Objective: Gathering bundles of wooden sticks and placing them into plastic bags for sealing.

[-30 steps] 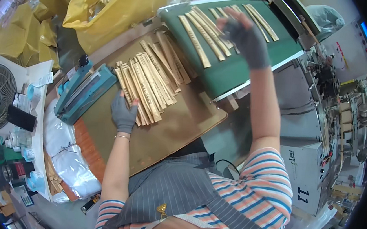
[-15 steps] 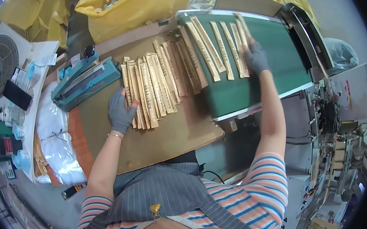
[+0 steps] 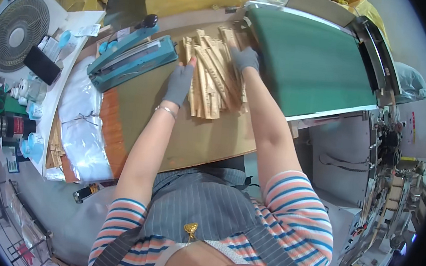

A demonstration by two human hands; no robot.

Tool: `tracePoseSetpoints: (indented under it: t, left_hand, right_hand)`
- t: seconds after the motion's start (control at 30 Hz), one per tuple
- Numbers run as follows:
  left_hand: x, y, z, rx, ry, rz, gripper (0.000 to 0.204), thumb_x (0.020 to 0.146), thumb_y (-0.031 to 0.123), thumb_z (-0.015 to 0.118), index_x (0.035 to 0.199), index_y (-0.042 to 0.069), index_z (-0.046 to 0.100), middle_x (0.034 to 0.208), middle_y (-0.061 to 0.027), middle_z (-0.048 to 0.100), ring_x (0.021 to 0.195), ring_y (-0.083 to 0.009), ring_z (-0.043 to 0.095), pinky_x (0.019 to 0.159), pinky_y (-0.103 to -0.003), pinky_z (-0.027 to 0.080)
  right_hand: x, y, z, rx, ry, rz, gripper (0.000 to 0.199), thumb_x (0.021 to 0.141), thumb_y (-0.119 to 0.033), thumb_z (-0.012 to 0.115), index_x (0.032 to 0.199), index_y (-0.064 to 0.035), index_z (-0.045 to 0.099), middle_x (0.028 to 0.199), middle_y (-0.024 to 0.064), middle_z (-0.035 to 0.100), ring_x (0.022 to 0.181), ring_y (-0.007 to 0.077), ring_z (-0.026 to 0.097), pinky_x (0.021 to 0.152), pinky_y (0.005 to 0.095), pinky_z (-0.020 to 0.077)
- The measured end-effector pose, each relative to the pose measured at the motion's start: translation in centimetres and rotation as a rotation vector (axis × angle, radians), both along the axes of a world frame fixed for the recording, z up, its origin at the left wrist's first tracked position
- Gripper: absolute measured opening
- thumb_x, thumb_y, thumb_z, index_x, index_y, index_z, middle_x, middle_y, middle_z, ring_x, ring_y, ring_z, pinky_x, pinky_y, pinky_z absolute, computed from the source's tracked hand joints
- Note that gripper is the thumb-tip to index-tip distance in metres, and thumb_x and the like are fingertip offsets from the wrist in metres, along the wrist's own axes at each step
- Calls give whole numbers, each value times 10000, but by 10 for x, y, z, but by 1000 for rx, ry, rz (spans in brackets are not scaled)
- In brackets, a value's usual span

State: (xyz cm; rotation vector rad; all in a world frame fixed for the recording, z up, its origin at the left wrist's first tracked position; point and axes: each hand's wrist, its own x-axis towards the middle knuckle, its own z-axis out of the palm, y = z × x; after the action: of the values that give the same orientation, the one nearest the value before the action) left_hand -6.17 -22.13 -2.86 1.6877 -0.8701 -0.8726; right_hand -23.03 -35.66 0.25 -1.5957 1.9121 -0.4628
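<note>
Cardboard worktop (image 3: 197, 141): flat hands (image 3: 179, 83) (image 3: 244, 59) press packets (image 3: 210, 76), lengthwise away, gripping nothing.

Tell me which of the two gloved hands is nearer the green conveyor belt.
The right hand. It rests at the far right edge of the pile of tan packets, right beside the green conveyor belt; the left hand lies nearer the teal heat sealer.

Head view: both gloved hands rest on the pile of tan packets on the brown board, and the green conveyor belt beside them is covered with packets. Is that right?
Not quite. In the head view the green conveyor belt is bare; no packets lie on it. The rest holds: the gloved left hand and right hand rest on the pile of tan packets on the brown board.
</note>
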Motion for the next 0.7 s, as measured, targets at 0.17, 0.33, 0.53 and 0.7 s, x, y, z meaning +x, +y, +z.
tracePoseSetpoints:
  t: [0.17,0.33,0.53,0.7]
  left_hand:
    - [9,13,0,112,731,-65,580,763,466,710,1011,-51,630,998,-111,640,865,-163,616,750,-286,489]
    - [11,70,35,-117,540,-87,581,702,282,797,1130,-28,556,984,-79,636,852,-168,612,788,-301,494]
    - [27,126,116,-443,126,-361,938,574,123,871,1346,31,346,1249,-102,501,1124,-196,509,962,-329,425]
    - [26,156,111,-555,128,-475,1163,542,93,884,1458,48,169,1369,-117,417,1227,-217,452,1005,-337,401]
  right_hand:
    - [36,59,-12,342,-553,518,623,713,-480,702,1051,38,632,917,171,668,790,268,651,726,361,507]
    - [44,132,12,351,-1212,330,477,808,-187,683,1207,16,518,1011,88,615,927,185,590,834,311,488]
    - [36,175,96,-11,-1336,816,1024,638,-123,829,1431,-39,187,1288,113,449,1165,217,473,971,353,421]
    - [26,201,108,-11,-1317,886,1189,596,-145,871,1481,-69,81,1319,134,418,1187,218,457,1008,358,386]
